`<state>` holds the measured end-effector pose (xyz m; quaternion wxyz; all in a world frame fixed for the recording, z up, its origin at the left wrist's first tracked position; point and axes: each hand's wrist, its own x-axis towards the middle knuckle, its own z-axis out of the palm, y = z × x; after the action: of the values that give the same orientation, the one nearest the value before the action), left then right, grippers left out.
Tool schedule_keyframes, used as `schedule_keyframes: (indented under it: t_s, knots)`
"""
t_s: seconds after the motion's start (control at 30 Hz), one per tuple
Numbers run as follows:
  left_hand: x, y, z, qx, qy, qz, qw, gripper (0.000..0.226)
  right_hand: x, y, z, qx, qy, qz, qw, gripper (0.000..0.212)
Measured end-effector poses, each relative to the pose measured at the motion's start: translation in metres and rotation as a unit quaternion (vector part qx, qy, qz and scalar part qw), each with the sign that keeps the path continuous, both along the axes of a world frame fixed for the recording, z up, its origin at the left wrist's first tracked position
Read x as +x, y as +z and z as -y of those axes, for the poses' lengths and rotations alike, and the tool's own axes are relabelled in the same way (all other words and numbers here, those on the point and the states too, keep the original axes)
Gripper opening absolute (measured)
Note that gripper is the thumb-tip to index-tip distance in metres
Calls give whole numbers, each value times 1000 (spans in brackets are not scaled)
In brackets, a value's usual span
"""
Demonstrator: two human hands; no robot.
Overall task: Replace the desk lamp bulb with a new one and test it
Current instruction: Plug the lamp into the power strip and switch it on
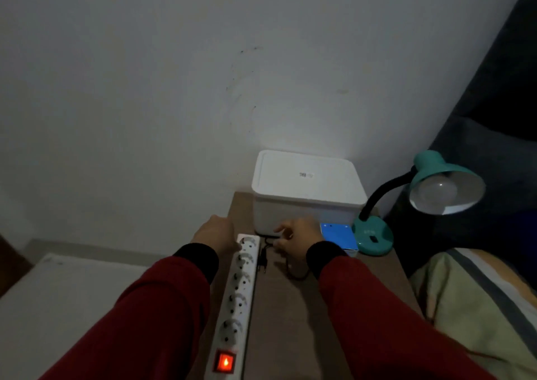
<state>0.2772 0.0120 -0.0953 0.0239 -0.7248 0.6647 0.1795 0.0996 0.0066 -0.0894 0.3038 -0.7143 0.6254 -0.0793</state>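
Note:
A teal desk lamp [374, 237] stands at the table's far right. Its shade [436, 170] faces me with a white bulb [437, 195] in it, unlit. The lamp's black plug [263, 259] lies loose on the brown table [334, 321], beside a white power strip [239, 289] whose red switch [224, 361] glows. My left hand [216, 232] rests on the far end of the strip. My right hand [297, 237] hovers over the black cord [293, 273] just right of the plug; whether its fingers pinch the cord is unclear.
A white lidded box [305, 187] sits at the back of the table against the wall. A blue bulb carton [338, 235] lies between my right hand and the lamp base. Bedding [479, 307] is at the right, a pale surface [58, 292] at the left.

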Motion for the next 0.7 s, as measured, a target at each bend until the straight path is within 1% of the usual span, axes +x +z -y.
schedule_keyframes:
  t_s: [0.07,0.13,0.23,0.3,0.4,0.5,0.6,0.7]
  knots:
    - [3,-19,-6,21,20,-36,999,51,9,-24,-4,27,-25,41,998,38]
    - [5,-34,-13,37,34,-65,997,54,15,-44,-6,30,-38,60,997,42]
    - [9,-49,-18,55,44,-106,992,64,23,-64,-6,30,-52,82,995,43]
    - [13,-52,-18,55,55,-145,986,69,26,-72,-2,40,-69,113,990,43]
    - [15,-56,-19,50,63,-179,981,69,29,-79,4,53,-82,147,984,43]
    - [15,-57,-22,45,66,-204,976,66,29,-86,5,51,-116,196,972,43]
    - [14,-56,-26,31,72,-217,973,63,31,-92,0,42,-148,222,963,45]
    - [12,-55,-33,12,83,-223,971,59,33,-88,-7,33,-158,242,957,48]
